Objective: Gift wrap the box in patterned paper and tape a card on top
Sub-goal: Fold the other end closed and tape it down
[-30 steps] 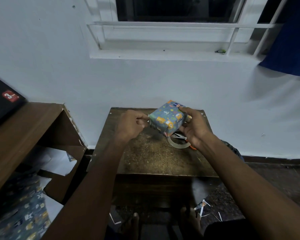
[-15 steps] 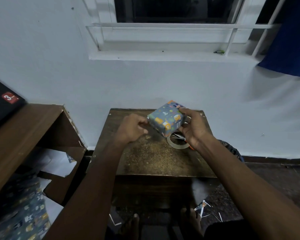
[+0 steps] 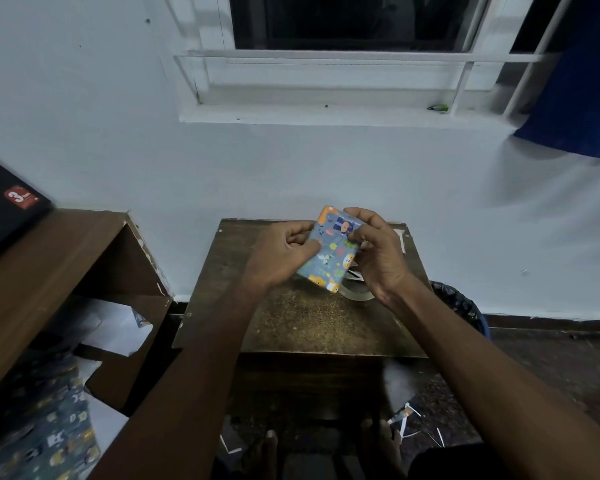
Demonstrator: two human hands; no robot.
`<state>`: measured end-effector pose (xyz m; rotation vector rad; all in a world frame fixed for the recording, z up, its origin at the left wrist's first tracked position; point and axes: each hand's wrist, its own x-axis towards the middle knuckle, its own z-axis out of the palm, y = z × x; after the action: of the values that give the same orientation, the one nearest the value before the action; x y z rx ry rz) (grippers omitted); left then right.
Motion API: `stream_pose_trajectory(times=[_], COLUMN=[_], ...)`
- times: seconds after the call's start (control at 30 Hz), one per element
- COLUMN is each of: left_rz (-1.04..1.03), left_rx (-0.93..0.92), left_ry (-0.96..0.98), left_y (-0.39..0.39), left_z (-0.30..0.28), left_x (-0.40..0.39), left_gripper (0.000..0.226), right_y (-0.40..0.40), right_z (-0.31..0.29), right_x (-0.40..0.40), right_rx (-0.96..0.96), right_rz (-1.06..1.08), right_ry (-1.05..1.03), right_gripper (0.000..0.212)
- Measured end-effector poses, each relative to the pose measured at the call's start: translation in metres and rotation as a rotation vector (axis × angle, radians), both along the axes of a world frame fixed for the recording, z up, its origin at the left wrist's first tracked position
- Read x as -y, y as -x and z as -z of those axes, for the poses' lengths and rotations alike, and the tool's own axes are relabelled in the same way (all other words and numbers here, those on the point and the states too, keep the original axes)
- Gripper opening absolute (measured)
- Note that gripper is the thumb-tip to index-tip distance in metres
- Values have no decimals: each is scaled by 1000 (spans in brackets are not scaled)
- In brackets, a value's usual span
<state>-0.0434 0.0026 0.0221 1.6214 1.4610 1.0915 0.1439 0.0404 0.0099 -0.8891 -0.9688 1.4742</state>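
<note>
The box, wrapped in blue paper with orange and white cartoon animals, is held tilted above the small brown table. My left hand grips its left edge with curled fingers. My right hand grips its right side, fingers over the top edge. A clear tape roll lies on the table just under the box, partly hidden by my right hand. No card is visible.
A brown wooden shelf stands at the left with a dark box on top and white paper inside. Spare patterned paper lies at lower left. Paper scraps lie on the floor. A dark bin sits right of the table.
The box has been turned in my hands, from showing a corner to showing a broad face tilted upright. My left hand moved right, onto the box's left edge.
</note>
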Motion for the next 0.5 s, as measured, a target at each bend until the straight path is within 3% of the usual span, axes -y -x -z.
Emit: stream_pose_trajectory(times=[0.17, 0.37, 0.5], left_rz=[-76, -115, -70], left_rx=[-387, -187, -521], left_ry=[-146, -202, -92], left_y=[-12, -10, -16], left_z=[3, -2, 0], left_x=[3, 2, 4], left_gripper=[60, 33, 59], right_y=[-2, -1, 3], right_z=[2, 2, 3], right_x=[-1, -2, 0], right_rx=[-23, -101, -56], right_rz=[4, 13, 21], right_ry=[29, 89, 100], right_gripper=[49, 45, 46])
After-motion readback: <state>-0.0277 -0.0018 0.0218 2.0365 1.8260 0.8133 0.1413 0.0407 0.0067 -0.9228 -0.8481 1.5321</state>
